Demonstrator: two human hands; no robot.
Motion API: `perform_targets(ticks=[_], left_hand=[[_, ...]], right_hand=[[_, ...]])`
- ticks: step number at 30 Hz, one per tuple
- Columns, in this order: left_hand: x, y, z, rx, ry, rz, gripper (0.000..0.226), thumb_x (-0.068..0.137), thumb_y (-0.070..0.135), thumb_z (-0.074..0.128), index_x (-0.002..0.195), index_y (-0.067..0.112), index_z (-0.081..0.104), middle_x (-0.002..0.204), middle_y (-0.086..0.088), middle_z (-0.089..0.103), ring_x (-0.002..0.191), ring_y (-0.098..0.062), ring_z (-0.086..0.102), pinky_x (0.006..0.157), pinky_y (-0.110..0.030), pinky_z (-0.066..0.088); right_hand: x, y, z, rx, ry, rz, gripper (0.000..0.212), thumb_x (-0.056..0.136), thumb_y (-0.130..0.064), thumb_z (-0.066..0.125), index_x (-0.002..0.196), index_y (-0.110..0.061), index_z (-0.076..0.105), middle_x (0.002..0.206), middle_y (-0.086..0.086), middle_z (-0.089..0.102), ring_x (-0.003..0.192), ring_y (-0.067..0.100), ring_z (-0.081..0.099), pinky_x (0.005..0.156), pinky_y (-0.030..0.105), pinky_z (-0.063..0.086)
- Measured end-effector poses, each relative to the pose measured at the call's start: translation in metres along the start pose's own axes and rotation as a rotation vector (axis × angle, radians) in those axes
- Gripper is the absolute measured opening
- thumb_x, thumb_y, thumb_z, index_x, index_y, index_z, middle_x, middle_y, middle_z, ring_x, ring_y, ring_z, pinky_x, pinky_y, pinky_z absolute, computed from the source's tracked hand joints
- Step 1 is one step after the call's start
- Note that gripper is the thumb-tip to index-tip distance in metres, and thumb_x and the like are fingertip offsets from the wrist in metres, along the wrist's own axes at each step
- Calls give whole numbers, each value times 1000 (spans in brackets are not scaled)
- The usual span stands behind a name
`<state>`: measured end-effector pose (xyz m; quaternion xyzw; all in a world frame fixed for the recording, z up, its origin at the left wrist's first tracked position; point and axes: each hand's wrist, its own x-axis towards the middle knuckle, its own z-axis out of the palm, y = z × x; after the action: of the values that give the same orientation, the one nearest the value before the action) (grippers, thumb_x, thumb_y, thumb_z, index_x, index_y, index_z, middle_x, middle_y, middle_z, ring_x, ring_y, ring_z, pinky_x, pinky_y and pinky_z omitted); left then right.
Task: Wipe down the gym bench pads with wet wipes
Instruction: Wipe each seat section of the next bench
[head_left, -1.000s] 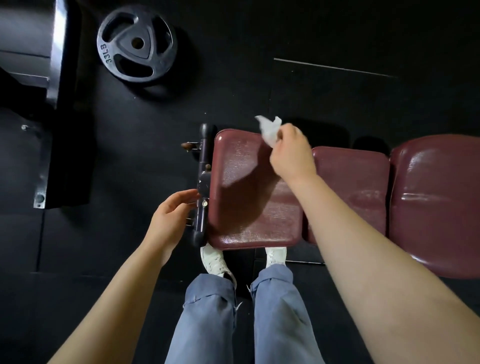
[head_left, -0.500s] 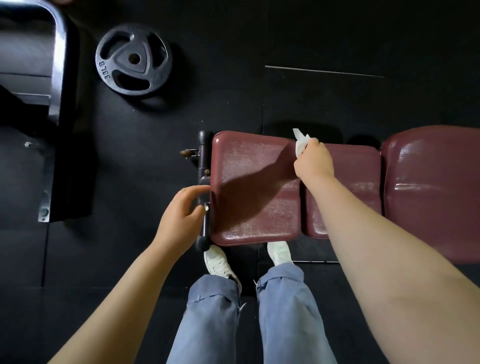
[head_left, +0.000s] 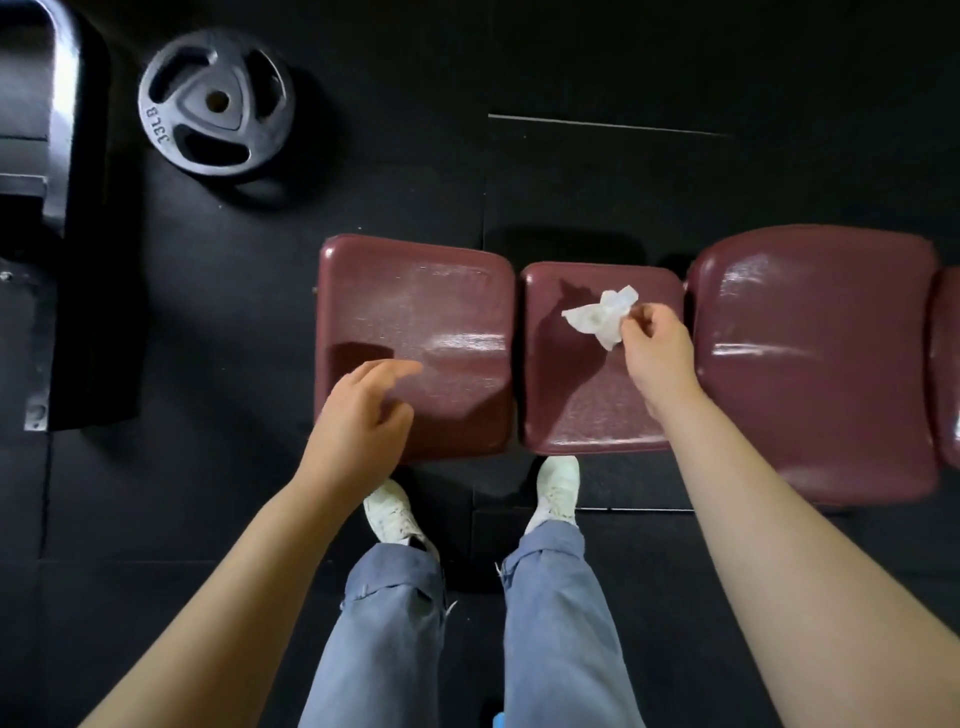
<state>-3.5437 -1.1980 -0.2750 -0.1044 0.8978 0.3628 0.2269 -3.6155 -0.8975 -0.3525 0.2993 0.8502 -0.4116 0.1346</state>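
Observation:
A maroon gym bench runs left to right below me in three pads: a left pad (head_left: 431, 306), a narrower middle pad (head_left: 582, 410) and a large right pad (head_left: 815, 364). My right hand (head_left: 657, 353) hovers over the middle pad and pinches a crumpled white wet wipe (head_left: 600, 316) at its edge. My left hand (head_left: 363, 410) is over the near left corner of the left pad, fingers loosely bent with the index finger stretched out, holding nothing. The pads gleam with wet streaks.
A black 33 lb weight plate (head_left: 215, 104) lies on the dark rubber floor at the upper left. A black metal machine frame (head_left: 52, 156) stands along the left edge. My white shoes (head_left: 389, 512) and jeans are just in front of the bench.
My right hand carried the wipe from the left pad's far edge over to the middle pad. My left hand let go of the black bar at the bench's left end and moved over the left pad.

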Motion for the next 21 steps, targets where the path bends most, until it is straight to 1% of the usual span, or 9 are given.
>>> perform_targets(ticks=[3,4,6,9,11,13,15,17,21], left_hand=[[-3,26,37,11,-58,9,47,88,5,48,130,23,60,130,3,57,117,-18,51,93,-27,38],[-2,34,50,7,-65,13,47,88,4,48,130,21,61,129,2,57,117,-18,51,93,-25,36],[-2,47,74,-9,-75,7,46,87,3,49,129,20,62,129,0,59,118,-19,52,96,-26,38],[1,56,101,-12,-82,-29,50,85,3,48,129,22,61,131,3,58,120,-19,52,104,-36,42],[1,57,111,11,-67,-41,53,80,6,47,128,22,62,128,3,60,117,-21,55,102,-41,44],[2,54,118,9,-38,-64,53,78,4,49,127,21,62,125,2,62,113,-22,58,98,-43,47],[5,50,124,4,-18,-98,51,81,1,50,127,21,62,126,2,61,113,-23,58,97,-44,48],[6,47,127,2,-11,-132,51,83,2,49,128,22,61,127,3,60,114,-22,57,98,-43,47],[9,47,127,-24,11,-188,51,83,2,49,129,23,61,124,5,60,112,-19,55,97,-40,46]], right_hand=[[13,20,-23,116,-13,73,13,92,-21,50,101,-21,59,105,1,65,93,17,64,82,40,56],[19,22,-28,111,-16,63,11,92,-20,50,99,-21,58,102,1,65,92,18,64,78,37,56],[31,18,-32,56,-22,-9,9,92,-20,51,98,-20,57,96,0,63,86,17,61,71,31,49],[51,-6,-23,-7,-31,-163,7,91,-23,52,95,-23,58,88,-7,60,80,11,57,72,27,44],[58,-27,-8,-59,-61,-291,5,92,-22,53,93,-20,57,84,-8,60,74,7,55,69,24,39],[61,-40,14,-130,-126,-464,8,92,-17,52,94,-12,59,93,2,62,85,17,57,74,28,41],[60,-41,34,-329,-209,-656,11,92,-13,50,96,-10,60,102,10,59,95,27,56,80,33,41],[57,-33,45,-512,-253,-782,16,93,-11,47,103,-9,59,110,10,57,102,29,53,83,34,40],[60,-26,40,-500,-262,-829,19,91,-8,49,110,-8,55,116,9,58,103,28,54,78,28,36]])
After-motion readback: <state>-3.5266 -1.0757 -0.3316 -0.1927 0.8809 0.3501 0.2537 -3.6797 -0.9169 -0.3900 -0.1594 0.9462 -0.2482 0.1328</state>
